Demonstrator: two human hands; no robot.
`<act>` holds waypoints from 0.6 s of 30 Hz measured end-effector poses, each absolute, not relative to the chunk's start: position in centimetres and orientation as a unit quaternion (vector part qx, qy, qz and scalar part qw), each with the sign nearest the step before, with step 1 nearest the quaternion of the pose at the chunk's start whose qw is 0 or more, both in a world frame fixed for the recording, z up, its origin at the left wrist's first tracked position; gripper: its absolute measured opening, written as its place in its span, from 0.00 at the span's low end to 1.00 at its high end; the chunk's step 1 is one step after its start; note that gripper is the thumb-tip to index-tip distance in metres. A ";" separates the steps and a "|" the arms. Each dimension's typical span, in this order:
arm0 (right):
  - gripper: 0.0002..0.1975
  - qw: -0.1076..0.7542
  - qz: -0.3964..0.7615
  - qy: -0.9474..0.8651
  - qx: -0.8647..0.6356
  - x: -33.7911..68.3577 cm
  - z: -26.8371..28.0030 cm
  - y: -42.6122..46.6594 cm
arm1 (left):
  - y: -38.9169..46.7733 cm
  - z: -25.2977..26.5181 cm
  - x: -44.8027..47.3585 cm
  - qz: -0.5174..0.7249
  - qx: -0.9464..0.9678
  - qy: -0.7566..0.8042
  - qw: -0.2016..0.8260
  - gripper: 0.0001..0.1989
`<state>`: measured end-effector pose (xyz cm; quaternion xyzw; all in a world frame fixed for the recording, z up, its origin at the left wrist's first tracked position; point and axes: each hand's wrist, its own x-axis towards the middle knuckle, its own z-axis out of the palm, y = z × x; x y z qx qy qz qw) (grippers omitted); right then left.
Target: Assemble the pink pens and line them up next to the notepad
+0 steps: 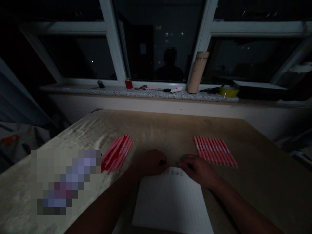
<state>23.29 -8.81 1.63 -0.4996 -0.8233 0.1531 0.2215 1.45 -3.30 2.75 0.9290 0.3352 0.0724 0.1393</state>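
A sheet of white lined paper [170,201], with faint marks along its far edge, stretches toward me over the table. My left hand [153,161] has its fingers curled at the far left corner of the sheet. Opposite it, my right hand [201,169] is closed at the far right corner, thumb and fingertips together. Dim light hides the exact finger contact. Left of my hands lies a loose pile of pink pens or pencils [119,152], with something red among them. A neat slanted row of similar pink sticks [215,151] lies on the right.
The table [156,126] has a brownish cover. A blurred-out item [75,177] lies on its left side. Along the windowsill [146,93] stand a tan cylinder [198,73], a small red jar [128,84], scissors [141,87] and a yellow tape roll [229,92].
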 end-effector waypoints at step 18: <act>0.16 0.279 0.210 -0.770 -0.535 23.6 0.6 -8.4 | -2.6 2.4 1.2 0.077 0.904 0.398 0.138 0.19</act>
